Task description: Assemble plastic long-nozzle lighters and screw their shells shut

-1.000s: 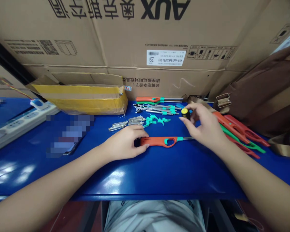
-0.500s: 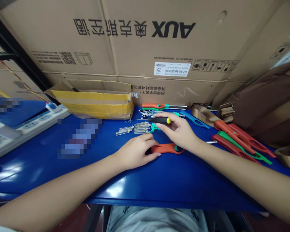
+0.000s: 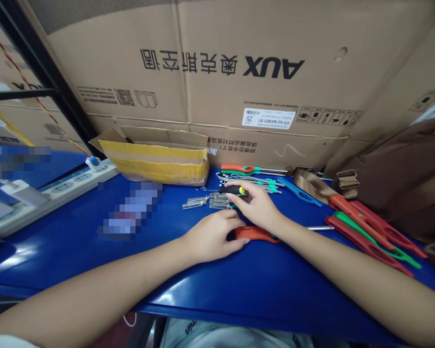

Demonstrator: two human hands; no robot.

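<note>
An orange lighter body (image 3: 255,234) with a metal tube (image 3: 319,228) lies on the blue table (image 3: 239,285). My left hand (image 3: 212,237) is curled over its left end and holds it down. Above it, my right hand (image 3: 255,205) grips a black screwdriver with a yellow cap (image 3: 232,190), held nearly level and pointing left. Just beyond the fingers lie several small metal parts (image 3: 203,200) and teal triggers, partly hidden by the hand.
A taped cardboard box (image 3: 159,157) sits at the back left, with a power strip (image 3: 58,186) further left. Large AUX cartons (image 3: 239,72) wall the back. More lighter shells (image 3: 369,227) lie at right beside a brown bag (image 3: 402,179). One orange lighter (image 3: 239,168) rests by the cartons.
My right hand carried the screwdriver from the right side over to the left, above the orange lighter, turning it level. My left hand stayed on the lighter. The view tilted upward.
</note>
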